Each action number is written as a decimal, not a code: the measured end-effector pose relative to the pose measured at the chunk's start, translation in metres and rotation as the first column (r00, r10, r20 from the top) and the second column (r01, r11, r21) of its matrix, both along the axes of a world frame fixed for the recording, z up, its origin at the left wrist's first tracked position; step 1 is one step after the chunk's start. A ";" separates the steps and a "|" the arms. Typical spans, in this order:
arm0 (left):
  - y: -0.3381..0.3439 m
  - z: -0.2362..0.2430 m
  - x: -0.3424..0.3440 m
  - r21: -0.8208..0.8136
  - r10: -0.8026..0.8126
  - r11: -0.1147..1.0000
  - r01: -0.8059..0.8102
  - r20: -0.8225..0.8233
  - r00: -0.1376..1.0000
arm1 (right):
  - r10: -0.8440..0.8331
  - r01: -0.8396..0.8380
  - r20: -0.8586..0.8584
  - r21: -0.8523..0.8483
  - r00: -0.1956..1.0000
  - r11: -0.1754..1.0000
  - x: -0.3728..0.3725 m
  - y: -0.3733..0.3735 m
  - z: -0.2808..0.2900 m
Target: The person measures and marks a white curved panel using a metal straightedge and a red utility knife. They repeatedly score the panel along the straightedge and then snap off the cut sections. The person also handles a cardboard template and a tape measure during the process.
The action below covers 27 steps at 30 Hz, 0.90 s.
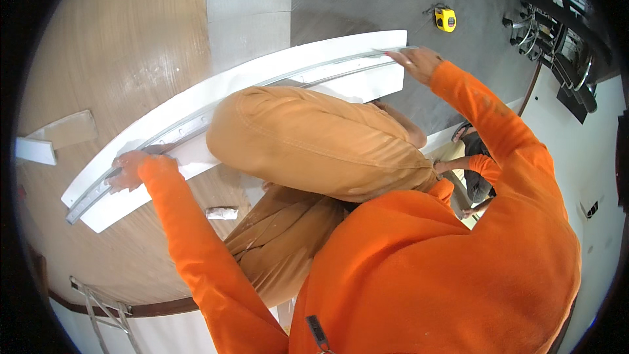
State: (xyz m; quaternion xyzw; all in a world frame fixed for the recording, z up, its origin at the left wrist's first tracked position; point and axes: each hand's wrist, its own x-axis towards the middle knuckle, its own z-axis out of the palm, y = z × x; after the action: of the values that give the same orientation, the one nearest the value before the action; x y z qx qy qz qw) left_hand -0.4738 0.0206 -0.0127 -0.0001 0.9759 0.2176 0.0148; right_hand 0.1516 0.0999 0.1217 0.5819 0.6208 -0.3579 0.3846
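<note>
A long white board [288, 54] lies across the floor, bowed by the lens. Along it runs a thin grey metal channel [173, 131]. My left hand [128, 170] is closed around the channel close to its left end, above the board. At the board's right end, my right hand [419, 64] has its fingers drawn together over the channel's other end. A tiny red spot shows at those slightly blurred fingertips; what they pinch is not clear. My bent knee [282, 137], in tan trousers, hides part of the board's near edge.
On the grey floor beyond my right hand sits a yellow tape measure [445, 19]. White offcuts [36, 151] lie far left, and a small white piece [221, 213] is near my leg. A stepladder [101, 308] stands lower left, chairs [531, 29] upper right. Another person [481, 169] is at right.
</note>
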 end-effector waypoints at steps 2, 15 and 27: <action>-0.003 -0.005 -0.004 -0.027 0.002 1.000 -0.003 -0.026 1.000 | 0.127 -0.129 -0.063 -0.045 0.990 0.991 -0.030 0.013 -0.013; 0.001 -0.005 0.010 -0.125 -0.051 0.991 0.053 0.015 0.999 | 0.210 -0.230 -0.206 -0.075 0.956 0.970 -0.009 0.023 -0.044; -0.012 -0.012 0.002 -0.051 0.108 0.992 -0.116 -0.136 0.985 | 0.291 -0.155 -0.893 0.252 0.344 0.955 -0.438 0.071 -0.061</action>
State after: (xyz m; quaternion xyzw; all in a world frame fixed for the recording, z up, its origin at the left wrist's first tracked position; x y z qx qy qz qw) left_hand -0.4717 0.0084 -0.0249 -0.0409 0.9792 0.1888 -0.0624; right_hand -0.2864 0.1713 0.0605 0.2156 0.8227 -0.5257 -0.0177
